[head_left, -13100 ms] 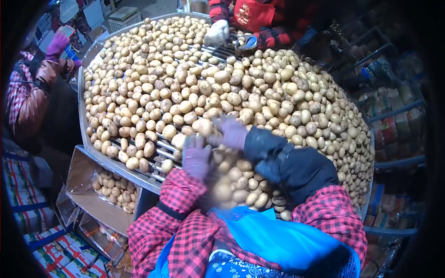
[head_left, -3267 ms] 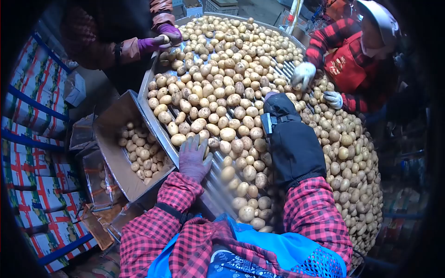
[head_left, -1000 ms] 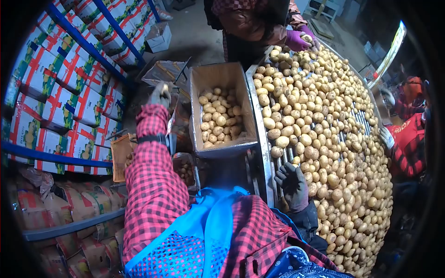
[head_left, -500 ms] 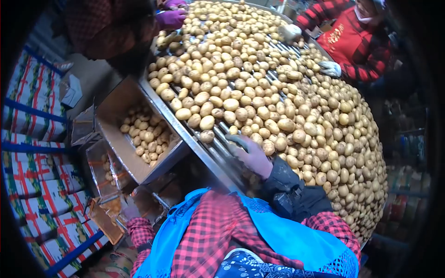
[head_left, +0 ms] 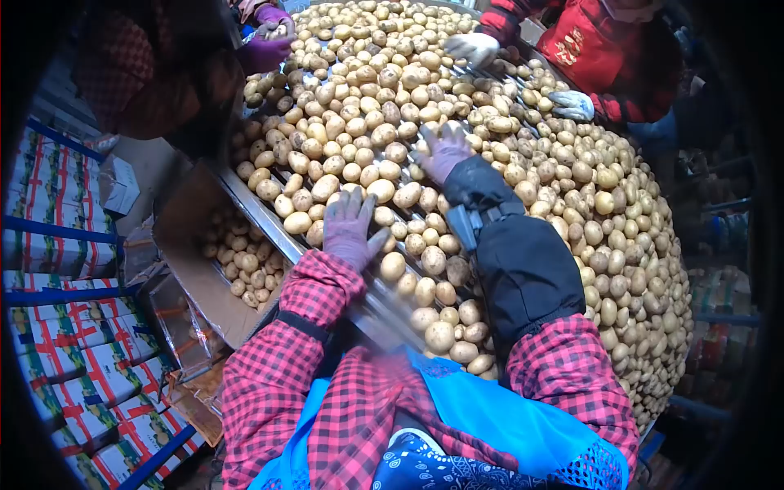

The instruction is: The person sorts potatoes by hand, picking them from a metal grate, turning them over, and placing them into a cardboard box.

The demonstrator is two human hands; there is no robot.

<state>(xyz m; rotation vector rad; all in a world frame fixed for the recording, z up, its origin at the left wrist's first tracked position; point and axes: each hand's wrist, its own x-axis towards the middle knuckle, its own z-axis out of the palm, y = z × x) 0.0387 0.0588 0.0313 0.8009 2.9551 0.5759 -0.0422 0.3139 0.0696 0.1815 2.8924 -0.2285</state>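
My left hand (head_left: 349,231), in a grimy light purple glove, lies over the near side of the potato heap with its fingers spread. Its fingertips touch potatoes (head_left: 327,188) beside the metal rim. Farther in, my right hand (head_left: 446,155), gloved the same way, stretches out among the potatoes with fingers apart. Neither hand has a potato gripped in it. Brownish yellow potatoes of mixed sizes cover the sorting table, and metal rollers (head_left: 390,306), partly blurred, show through close to my body.
Left of the table rim (head_left: 265,216) stands a cardboard box (head_left: 237,306) with potatoes inside. Printed cartons (head_left: 90,367) are stacked at far left. Across the table a co-worker's white-gloved hands (head_left: 474,51) reach over the heap; another co-worker's purple glove (head_left: 265,51) is at upper left.
My left hand has come up from beside the boxes onto the potatoes. My right hand has moved farther into the heap. Potatoes now lie on rollers that were bare near me.
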